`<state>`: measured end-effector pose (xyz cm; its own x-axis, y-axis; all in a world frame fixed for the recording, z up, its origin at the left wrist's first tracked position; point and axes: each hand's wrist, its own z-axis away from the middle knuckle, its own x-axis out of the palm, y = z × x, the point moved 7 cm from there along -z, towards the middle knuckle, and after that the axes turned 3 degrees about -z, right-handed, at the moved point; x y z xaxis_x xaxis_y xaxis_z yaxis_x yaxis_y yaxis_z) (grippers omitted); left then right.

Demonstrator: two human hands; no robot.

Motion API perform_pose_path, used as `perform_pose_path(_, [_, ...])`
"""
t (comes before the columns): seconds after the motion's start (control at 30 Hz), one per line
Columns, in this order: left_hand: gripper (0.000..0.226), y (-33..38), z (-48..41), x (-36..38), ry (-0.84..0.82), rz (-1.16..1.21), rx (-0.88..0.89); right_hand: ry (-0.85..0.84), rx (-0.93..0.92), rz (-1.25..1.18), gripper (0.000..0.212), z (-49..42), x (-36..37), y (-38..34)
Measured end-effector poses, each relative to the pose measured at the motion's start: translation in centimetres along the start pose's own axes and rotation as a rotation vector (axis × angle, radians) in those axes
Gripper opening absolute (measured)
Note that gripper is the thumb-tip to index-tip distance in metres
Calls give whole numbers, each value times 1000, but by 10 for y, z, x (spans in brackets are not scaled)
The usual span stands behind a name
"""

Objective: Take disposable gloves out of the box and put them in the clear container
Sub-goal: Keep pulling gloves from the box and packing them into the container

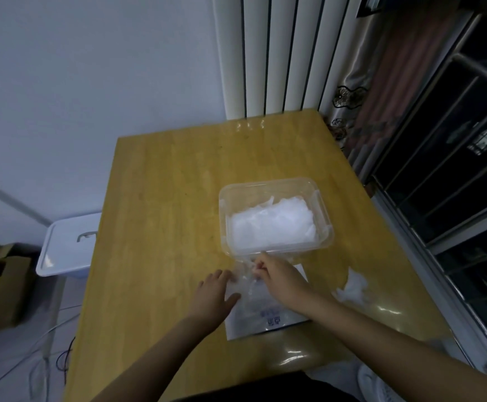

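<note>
- Glove: thin, clear, pinched by the right hand at the far end of the box.
- Left hand: fingers extended, flat on the box's left edge.
- Clear container: just beyond the right hand, holds a white glove pile.
- Crumpled glove: on the table, right of the right forearm.

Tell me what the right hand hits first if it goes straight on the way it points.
Likely the near wall of the container: the right hand, pinching a glove over the box, points at it from close by. Height is unclear, so it might pass over the rim.
</note>
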<state>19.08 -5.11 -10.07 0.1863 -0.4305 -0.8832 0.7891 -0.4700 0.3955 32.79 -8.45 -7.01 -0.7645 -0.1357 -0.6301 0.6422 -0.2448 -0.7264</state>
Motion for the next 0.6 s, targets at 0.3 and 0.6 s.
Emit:
perform_pose_path(0.3, [14, -7, 4, -59, 198, 829, -167, 195, 49, -164, 3, 14, -32, 5])
perform_pose_path(0.6, [18, -10, 21, -82, 203, 1012, -226, 183, 76, -385, 27, 10, -16, -16])
